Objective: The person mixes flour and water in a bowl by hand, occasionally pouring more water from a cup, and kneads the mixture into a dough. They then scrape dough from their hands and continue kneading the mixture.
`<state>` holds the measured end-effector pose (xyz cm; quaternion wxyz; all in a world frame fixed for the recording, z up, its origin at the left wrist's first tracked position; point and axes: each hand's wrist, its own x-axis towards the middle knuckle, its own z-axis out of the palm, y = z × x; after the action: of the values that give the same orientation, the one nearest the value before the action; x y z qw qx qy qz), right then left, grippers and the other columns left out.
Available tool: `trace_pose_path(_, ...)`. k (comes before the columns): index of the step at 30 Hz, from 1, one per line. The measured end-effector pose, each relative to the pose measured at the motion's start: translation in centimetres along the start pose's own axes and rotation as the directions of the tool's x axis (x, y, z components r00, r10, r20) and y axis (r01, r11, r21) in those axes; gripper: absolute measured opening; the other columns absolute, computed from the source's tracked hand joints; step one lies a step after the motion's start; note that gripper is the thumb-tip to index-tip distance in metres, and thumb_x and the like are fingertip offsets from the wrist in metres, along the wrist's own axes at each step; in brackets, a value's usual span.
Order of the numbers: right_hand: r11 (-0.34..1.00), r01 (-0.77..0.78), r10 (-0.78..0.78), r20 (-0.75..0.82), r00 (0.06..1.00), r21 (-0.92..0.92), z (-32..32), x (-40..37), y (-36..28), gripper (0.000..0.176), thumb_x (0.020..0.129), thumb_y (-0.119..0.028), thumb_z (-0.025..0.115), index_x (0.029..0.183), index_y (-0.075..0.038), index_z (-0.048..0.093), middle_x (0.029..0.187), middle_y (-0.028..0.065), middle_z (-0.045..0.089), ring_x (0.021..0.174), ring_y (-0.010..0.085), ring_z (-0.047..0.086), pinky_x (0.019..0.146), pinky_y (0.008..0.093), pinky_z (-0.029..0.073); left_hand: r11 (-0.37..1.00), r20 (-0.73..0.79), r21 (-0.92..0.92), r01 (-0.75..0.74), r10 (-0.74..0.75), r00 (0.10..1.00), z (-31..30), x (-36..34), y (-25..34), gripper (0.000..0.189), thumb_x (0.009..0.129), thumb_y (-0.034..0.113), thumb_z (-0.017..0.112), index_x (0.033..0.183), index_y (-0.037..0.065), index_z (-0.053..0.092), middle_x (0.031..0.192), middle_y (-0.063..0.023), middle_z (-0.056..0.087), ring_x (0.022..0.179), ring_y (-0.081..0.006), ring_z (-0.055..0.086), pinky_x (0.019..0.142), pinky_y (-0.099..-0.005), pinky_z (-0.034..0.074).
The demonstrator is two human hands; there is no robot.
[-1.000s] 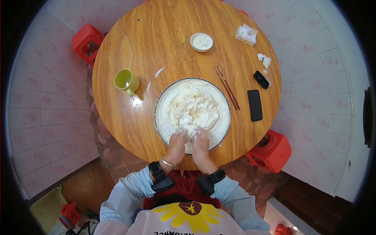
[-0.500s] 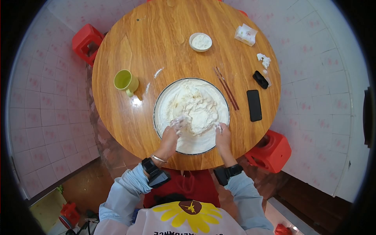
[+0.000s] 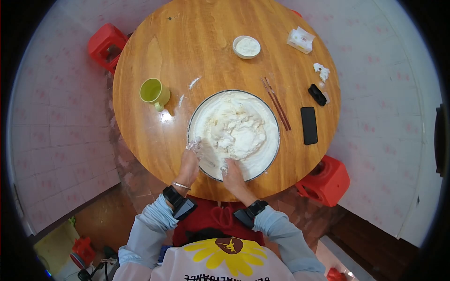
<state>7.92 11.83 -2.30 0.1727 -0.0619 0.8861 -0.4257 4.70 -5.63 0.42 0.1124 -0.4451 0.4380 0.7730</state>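
Note:
A wide basin [image 3: 276, 152] with a dark rim holds loose white flour and a rough, lumpy heap of dough [image 3: 243, 136]. My left hand [image 3: 189, 164] is at the basin's left front rim, its flour-coated fingers curled over the edge. Inside the front of the basin, my right hand [image 3: 233, 174] reaches into the flour, left of centre and below the dough heap. White flour covers its fingertips, and how far they are closed is hard to make out.
On the round wooden table [image 3: 154, 140] are a green mug [image 3: 154, 92], chopsticks [image 3: 278, 105], a phone [image 3: 309, 125], a black object [image 3: 317, 94], crumpled tissue [image 3: 322, 71], a tissue pack [image 3: 301, 40] and a bowl of flour [image 3: 247, 47]. Red stools [image 3: 330, 180] stand around it.
My right hand has left the basin's right rim and moved left into the flour at the front. My left hand has drawn back from the dough to the left rim.

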Motion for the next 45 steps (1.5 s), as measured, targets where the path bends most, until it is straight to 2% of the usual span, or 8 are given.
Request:
trace_pose_path(5, 0.965, 0.233, -0.224, 0.083, 0.971, -0.119, -3.0, -0.3, -1.1, 0.040, 0.079, -0.007, 0.059, 0.118, -0.002, 0.049, 0.113, 0.0188, 0.051, 0.108, 0.0385, 0.048, 0.090, 0.0460, 0.042, 0.997, -0.020, -0.055, -0.053, 0.052, 0.998, 0.0, -0.3, 0.2, 0.029, 0.096, 0.026, 0.047, 0.115, 0.008, 0.058, 0.098, 0.0016, 0.060, 0.082, -0.0083, 0.050, 0.071, -0.0236, 0.038)
trace_pose_path(10, 0.719, 0.607, -0.548, 0.261, 0.794, -0.337, -1.5, 0.7, -0.9, 0.042, 0.075, -0.022, 0.066, 0.113, -0.006, 0.054, 0.110, 0.0148, 0.052, 0.099, 0.0310, 0.050, 0.082, 0.0410, 0.043, 0.996, 0.028, -0.046, -0.077, 0.079, 0.996, -0.8, 0.6, -0.4, 0.027, 0.097, 0.024, 0.045, 0.115, 0.008, 0.058, 0.100, 0.0005, 0.061, 0.084, -0.0088, 0.052, 0.071, -0.0228, 0.039)
trace_pose_path(13, 0.681, 0.637, -0.544, 0.332, 0.771, -0.362, -0.9, 0.8, -0.2, 0.036, 0.075, -0.025, 0.066, 0.105, -0.007, 0.056, 0.100, 0.0129, 0.053, 0.093, 0.0284, 0.050, 0.076, 0.0375, 0.044, 0.997, -0.017, -0.066, -0.033, 0.032, 0.999, -0.7, 0.5, -0.2, 0.027, 0.098, 0.024, 0.044, 0.116, 0.007, 0.056, 0.107, -0.0007, 0.059, 0.090, -0.0113, 0.053, 0.079, -0.0267, 0.041)
trace_pose_path(22, 0.789, 0.542, -0.471, 0.282, 0.836, -0.290, 0.0, 0.4, 1.5, 0.016, 0.080, -0.021, 0.061, 0.082, -0.008, 0.052, 0.074, 0.0093, 0.053, 0.066, 0.0279, 0.059, 0.055, 0.0382, 0.048, 0.998, 0.014, -0.032, -0.051, 0.052, 0.999, -0.8, 0.6, -0.4, 0.028, 0.098, 0.023, 0.042, 0.117, 0.006, 0.054, 0.109, -0.0017, 0.058, 0.094, -0.0123, 0.052, 0.082, -0.0279, 0.041)
trace_pose_path(29, 0.903, 0.388, -0.369, 0.130, 0.920, -0.183, -2.1, 2.1, -1.0, 0.018, 0.082, -0.020, 0.061, 0.074, -0.006, 0.052, 0.066, 0.0119, 0.056, 0.060, 0.0344, 0.057, 0.054, 0.0421, 0.046, 0.999, 0.007, -0.040, -0.030, 0.031, 1.000, -0.1, 0.7, -0.7, 0.027, 0.098, 0.022, 0.044, 0.116, 0.005, 0.056, 0.108, -0.0026, 0.058, 0.094, -0.0132, 0.053, 0.082, -0.0292, 0.043)
trace_pose_path(35, 0.892, 0.396, -0.408, -0.012, 0.913, -0.218, -8.0, 7.4, -4.9, 0.011, 0.076, -0.008, 0.065, 0.081, -0.003, 0.056, 0.078, 0.0150, 0.059, 0.077, 0.0347, 0.058, 0.066, 0.0409, 0.047, 0.999, 0.045, -0.025, -0.045, 0.046, 0.998, 1.2, 1.3, -1.5, 0.024, 0.097, 0.018, 0.043, 0.113, 0.006, 0.057, 0.100, -0.0016, 0.062, 0.083, -0.0126, 0.057, 0.073, -0.0254, 0.046)
trace_pose_path(37, 0.805, 0.539, -0.570, -0.070, 0.819, -0.246, -9.3, 9.1, -4.1, 0.013, 0.075, -0.008, 0.066, 0.086, -0.005, 0.060, 0.089, 0.0139, 0.060, 0.092, 0.0316, 0.057, 0.077, 0.0383, 0.047, 0.998, 0.055, -0.013, -0.057, 0.057, 0.997, 1.8, 1.7, -1.6, 0.024, 0.097, 0.016, 0.042, 0.113, 0.006, 0.057, 0.097, -0.0012, 0.062, 0.080, -0.0123, 0.057, 0.071, -0.0244, 0.046)
trace_pose_path(45, 0.943, 0.255, -0.300, -0.219, 0.928, -0.213, -12.7, 15.1, 3.2, 0.022, 0.084, -0.006, 0.056, 0.104, -0.001, 0.061, 0.101, 0.0201, 0.061, 0.098, 0.0377, 0.055, 0.086, 0.0407, 0.044, 0.997, 0.028, 0.029, -0.067, 0.066, 0.997, 3.5, 3.3, -2.3, 0.024, 0.095, 0.019, 0.050, 0.112, 0.004, 0.058, 0.095, 0.0001, 0.060, 0.083, -0.0111, 0.055, 0.071, -0.0240, 0.045)
